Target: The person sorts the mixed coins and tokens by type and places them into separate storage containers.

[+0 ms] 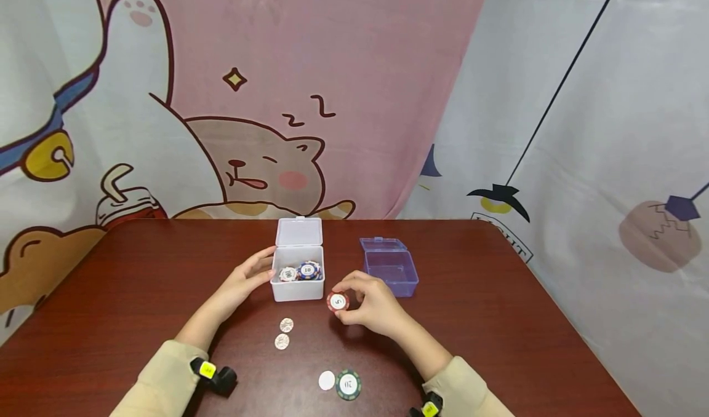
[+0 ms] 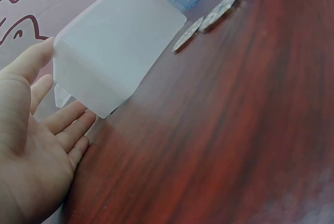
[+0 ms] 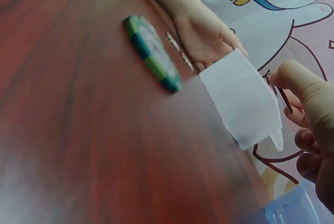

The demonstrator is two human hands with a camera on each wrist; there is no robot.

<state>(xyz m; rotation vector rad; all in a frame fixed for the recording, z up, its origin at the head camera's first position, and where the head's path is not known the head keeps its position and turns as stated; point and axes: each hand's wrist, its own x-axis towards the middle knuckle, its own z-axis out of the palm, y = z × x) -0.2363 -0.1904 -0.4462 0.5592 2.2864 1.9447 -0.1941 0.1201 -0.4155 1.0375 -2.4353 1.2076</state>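
My right hand [image 1: 372, 301] pinches a red poker chip [image 1: 338, 301] marked 5 between thumb and fingers, just right of the white plastic box [image 1: 298, 291]. The box's hinged lid [image 1: 300, 232] stands up at the back. Inside lie several poker chips, among them a blue one [image 1: 308, 270] marked 10 and a white one [image 1: 288, 274]. My left hand [image 2: 39, 145] rests against the box's left side with fairly straight fingers. In the right wrist view the held chip [image 3: 286, 100] shows edge-on, partly covered by fingers.
A translucent blue-purple box [image 1: 394, 274] with raised lid stands to the right. Two small coins, one above [image 1: 286, 325] the other [image 1: 282, 341], lie in front of the white box. Closer in, a pale round disc [image 1: 327, 380] lies beside a green poker chip [image 1: 348, 384] marked 20.
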